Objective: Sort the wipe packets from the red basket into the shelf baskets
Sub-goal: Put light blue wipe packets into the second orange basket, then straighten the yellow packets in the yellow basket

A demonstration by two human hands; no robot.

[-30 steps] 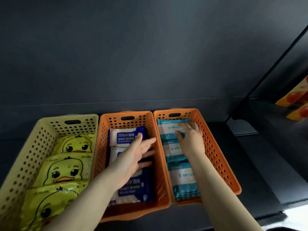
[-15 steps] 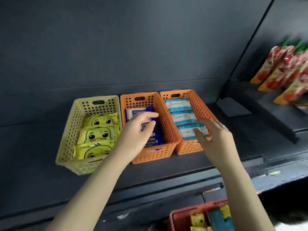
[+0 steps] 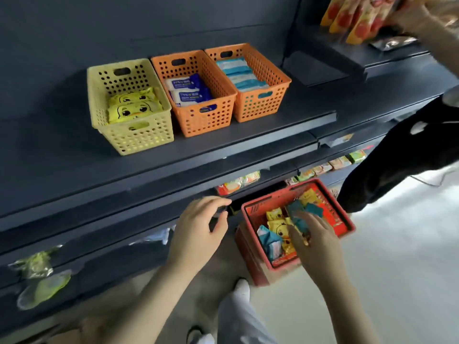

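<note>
The right hand (image 3: 313,235), fingers spread, rests right on the wipe packets (image 3: 275,225) in the red basket (image 3: 333,212) below the shelf (image 3: 248,136) front edge, grip unclear; the left hand (image 3: 198,228) hangs empty, loosely curled, just left of it.

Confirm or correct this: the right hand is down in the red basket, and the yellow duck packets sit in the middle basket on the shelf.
Wrong on one point: the head view shows the yellow duck packets in the left, yellow basket, not the middle one. The right hand is indeed down in the red basket.
</note>
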